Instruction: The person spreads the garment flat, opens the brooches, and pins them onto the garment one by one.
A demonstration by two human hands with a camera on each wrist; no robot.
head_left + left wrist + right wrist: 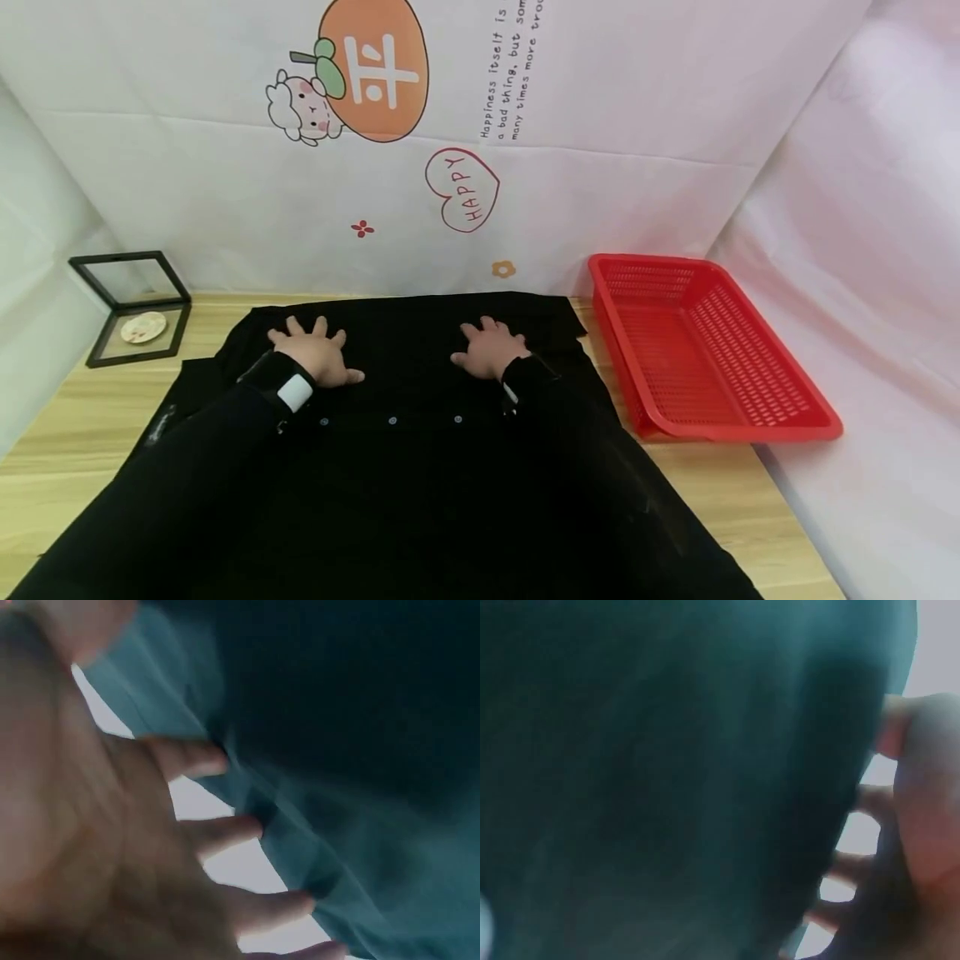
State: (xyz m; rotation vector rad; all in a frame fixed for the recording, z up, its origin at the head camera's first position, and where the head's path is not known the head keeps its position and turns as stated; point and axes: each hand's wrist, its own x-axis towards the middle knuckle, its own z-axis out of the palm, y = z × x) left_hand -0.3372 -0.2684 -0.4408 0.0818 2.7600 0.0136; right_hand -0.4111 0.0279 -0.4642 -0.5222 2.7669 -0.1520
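A black buttoned garment (397, 367) lies spread over the table, with a row of small buttons across it. My left hand (313, 354) rests on its upper left part, fingers spread. On the upper right part my right hand (491, 348) lies with its fingers spread too. In the left wrist view the fingertips (206, 757) touch the dark cloth (337, 735). The right wrist view shows the right hand's fingers (851, 866) against the cloth (667, 787). Dark sleeves cover both arms and hide part of the garment.
A red plastic basket (720, 358) stands at the right of the table (720, 492). At the left is an open black-framed clear case (135, 312) with a pale round object (144, 327). A printed white cloth (600, 200) hangs behind the table.
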